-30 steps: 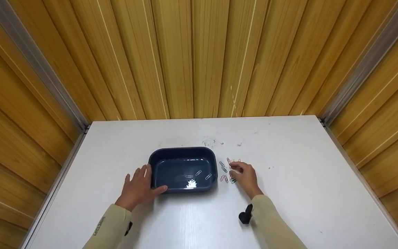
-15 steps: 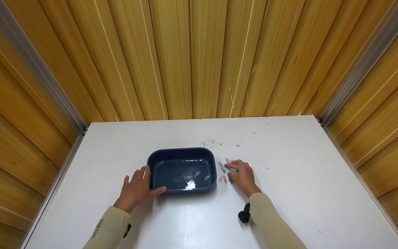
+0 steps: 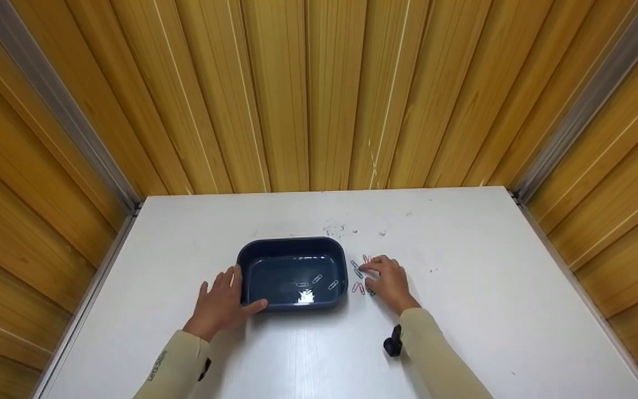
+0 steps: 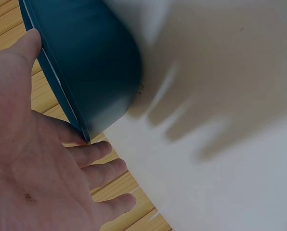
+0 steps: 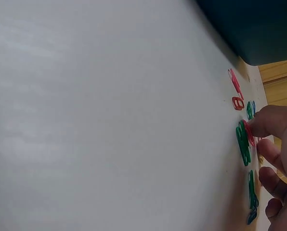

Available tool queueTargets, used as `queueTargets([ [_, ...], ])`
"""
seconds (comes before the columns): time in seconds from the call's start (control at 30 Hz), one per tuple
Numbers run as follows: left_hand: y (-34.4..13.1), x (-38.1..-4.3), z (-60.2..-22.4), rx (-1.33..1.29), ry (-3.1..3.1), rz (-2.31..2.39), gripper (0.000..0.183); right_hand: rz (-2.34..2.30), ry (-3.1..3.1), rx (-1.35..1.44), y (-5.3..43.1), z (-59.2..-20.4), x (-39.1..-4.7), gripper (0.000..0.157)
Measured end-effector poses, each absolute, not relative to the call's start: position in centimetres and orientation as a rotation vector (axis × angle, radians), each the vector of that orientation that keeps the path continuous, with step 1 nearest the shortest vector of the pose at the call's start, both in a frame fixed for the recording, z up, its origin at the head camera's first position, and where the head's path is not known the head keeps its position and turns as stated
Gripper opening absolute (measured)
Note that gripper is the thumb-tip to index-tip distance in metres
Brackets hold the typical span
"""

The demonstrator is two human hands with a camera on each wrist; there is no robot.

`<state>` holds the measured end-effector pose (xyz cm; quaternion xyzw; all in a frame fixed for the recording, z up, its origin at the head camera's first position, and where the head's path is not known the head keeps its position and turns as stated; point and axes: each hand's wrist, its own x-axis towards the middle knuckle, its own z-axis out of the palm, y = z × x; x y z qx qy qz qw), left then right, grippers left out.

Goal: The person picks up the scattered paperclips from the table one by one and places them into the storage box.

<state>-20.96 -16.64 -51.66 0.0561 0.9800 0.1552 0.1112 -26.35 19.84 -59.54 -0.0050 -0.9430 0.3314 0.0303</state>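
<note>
A dark blue rectangular dish [image 3: 274,277] stands on the white table, with several paper clips [image 3: 317,279] lying inside. My left hand [image 3: 219,305] rests against its left end, thumb on the front rim; in the left wrist view the other fingers stretch out straight past the dish's corner. Right of the dish, my right hand [image 3: 391,284] reaches down over loose coloured paper clips [image 3: 358,287], its thumb and index finger apart. In the right wrist view one fingertip overlaps a red clip beside green clips [image 5: 242,143]. The hand partly hides the clips under it.
Close to the dish lie a pink clip [image 5: 235,84] and a small red clip [image 5: 238,103]. Dark specks [image 3: 334,229] mark the table behind the dish. Yellow wood-look panels [image 3: 335,100] enclose the table at the back and sides.
My right hand has shifted slightly left over the clips, its index finger stretched further toward the blue-green ones. The left hand and the dish have stayed in place.
</note>
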Motion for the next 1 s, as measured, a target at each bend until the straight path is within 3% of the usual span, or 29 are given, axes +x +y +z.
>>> queueTargets([
  [1.0,-16.8,-20.9,-51.75,0.151,2.883,0.465,0.106,1.126,-2.818,-0.014,19.78,-59.61,-26.07,0.018],
])
